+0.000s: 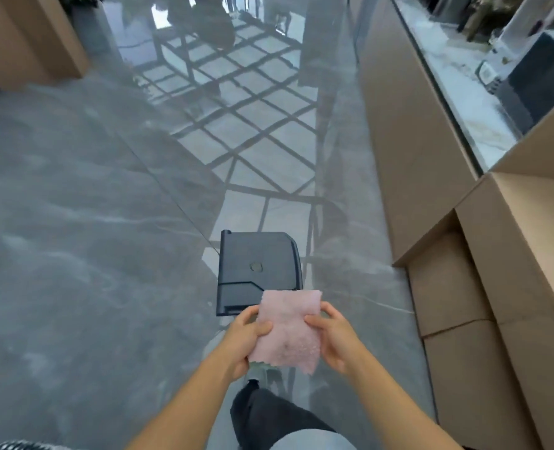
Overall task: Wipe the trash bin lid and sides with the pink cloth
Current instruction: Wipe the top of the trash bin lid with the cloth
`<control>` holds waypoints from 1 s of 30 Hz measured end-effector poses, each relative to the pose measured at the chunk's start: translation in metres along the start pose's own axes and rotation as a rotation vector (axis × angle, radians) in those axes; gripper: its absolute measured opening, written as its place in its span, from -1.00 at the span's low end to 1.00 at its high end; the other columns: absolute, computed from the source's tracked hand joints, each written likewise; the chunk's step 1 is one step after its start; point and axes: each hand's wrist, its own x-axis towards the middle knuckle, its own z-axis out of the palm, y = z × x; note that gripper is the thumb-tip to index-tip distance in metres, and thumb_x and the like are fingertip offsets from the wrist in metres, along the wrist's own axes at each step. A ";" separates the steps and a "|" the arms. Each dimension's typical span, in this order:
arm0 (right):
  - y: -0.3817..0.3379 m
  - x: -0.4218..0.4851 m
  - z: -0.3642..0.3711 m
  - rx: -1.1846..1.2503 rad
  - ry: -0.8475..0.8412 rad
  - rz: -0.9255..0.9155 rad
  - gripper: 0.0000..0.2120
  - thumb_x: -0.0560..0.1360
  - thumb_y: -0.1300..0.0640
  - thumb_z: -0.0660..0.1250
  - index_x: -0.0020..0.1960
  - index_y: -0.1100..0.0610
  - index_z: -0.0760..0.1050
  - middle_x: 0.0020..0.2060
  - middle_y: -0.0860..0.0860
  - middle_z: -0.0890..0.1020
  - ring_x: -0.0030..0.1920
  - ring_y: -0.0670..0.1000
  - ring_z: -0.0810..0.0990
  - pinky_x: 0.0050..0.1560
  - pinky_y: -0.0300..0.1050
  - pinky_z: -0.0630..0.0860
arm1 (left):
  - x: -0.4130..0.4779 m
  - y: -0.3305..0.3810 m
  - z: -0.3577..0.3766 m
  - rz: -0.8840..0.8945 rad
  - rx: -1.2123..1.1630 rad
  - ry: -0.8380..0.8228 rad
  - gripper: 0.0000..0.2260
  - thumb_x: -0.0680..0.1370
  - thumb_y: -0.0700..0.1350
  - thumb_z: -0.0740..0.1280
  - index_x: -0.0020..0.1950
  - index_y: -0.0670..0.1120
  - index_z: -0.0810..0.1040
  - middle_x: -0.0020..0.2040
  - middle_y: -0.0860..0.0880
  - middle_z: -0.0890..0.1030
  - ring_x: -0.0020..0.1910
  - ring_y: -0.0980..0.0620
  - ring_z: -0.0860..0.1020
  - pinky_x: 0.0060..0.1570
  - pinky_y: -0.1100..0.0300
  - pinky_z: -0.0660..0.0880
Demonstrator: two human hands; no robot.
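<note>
Head view: glossy grey marble floor (74,254); left hand (246,339), right hand (334,339) grip pink cloth (288,329) above trash bin (256,271).

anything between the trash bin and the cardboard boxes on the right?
Nothing. In the head view, only bare glossy grey floor separates the trash bin from the cardboard boxes.

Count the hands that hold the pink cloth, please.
2. The left hand grips the left edge of the pink cloth, and the right hand grips its right edge, above the near end of the dark bin lid.
</note>
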 end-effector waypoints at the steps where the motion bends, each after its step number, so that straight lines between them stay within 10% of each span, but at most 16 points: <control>1: -0.001 0.020 0.012 -0.033 0.019 0.025 -0.78 0.53 0.40 0.31 0.15 0.23 0.49 -0.04 0.26 0.71 -0.05 0.24 0.66 -0.08 0.16 0.58 | 0.015 0.009 -0.009 -0.016 0.014 0.032 -0.72 0.52 -0.35 0.33 0.16 -0.06 0.58 0.09 -0.20 0.68 -0.06 -0.21 0.69 -0.30 0.04 0.60; 15: 0.003 0.229 0.116 -0.247 0.511 0.132 -0.77 0.42 0.38 0.31 -0.01 0.11 0.47 -0.06 0.19 0.66 -0.11 0.12 0.60 -0.05 0.06 0.57 | 0.239 0.108 -0.058 0.027 0.690 0.050 -0.58 0.41 -0.37 0.19 0.11 0.02 0.59 -0.10 0.03 0.64 -0.13 -0.09 0.57 -0.06 0.13 0.58; 21: 0.041 0.334 0.143 -0.385 0.788 0.052 -0.42 0.43 0.37 0.33 0.43 0.13 0.39 0.19 0.04 0.56 0.17 0.08 0.56 0.13 -0.18 0.43 | 0.369 0.106 -0.091 0.104 1.041 -0.278 -0.55 0.46 -0.33 0.20 0.26 0.04 0.54 -0.07 0.17 0.59 -0.13 0.09 0.55 -0.29 0.59 0.34; 25: 0.080 0.407 0.155 -0.602 1.061 -0.079 -0.37 0.47 0.30 0.33 0.51 0.11 0.30 0.42 0.09 0.37 0.39 0.09 0.36 0.29 -0.21 0.31 | 0.461 0.097 -0.109 0.352 1.369 -0.551 -0.55 0.51 -0.22 0.26 0.40 -0.05 0.45 0.24 -0.03 0.56 0.20 -0.06 0.46 0.13 0.30 0.32; 30: 0.123 0.488 0.172 -1.076 0.925 0.056 -0.33 0.63 -0.23 0.04 0.65 -0.05 -0.07 0.66 0.06 -0.10 0.65 0.18 -0.19 0.62 0.18 -0.18 | 0.558 0.100 -0.162 0.748 1.703 -0.319 -0.40 0.59 0.08 0.25 0.55 -0.17 0.24 0.57 -0.25 0.19 0.52 -0.30 0.12 0.44 -0.16 0.10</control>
